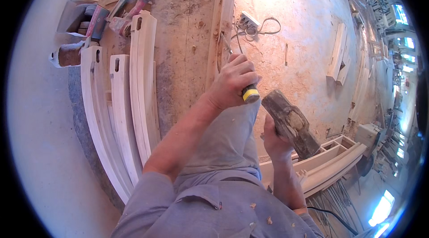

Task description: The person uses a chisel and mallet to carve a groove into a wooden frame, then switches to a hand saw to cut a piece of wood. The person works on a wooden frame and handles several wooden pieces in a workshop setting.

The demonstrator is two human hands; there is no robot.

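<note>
My left hand [232,80] is wrapped round the handle of a chisel [250,94], whose dark butt end carries a yellow band. Its narrow blade points away from me, at the side of a long wooden beam [222,10]; the exact tip contact is hard to make out. Lower and to the right, my right hand [276,142] is closed on a mallet, mostly hidden behind the worn, blocky wooden head [292,124]. The mallet head is apart from the chisel's butt, a short way to its right.
Several pale mortised wooden pieces [120,99] lie on the workbench [178,41] at left, beside a pink-and-grey power tool [142,3]. A power strip [249,19] with cables lies on the dusty floor. More timber [338,54] sits at right, and a wooden frame [330,162] lower right.
</note>
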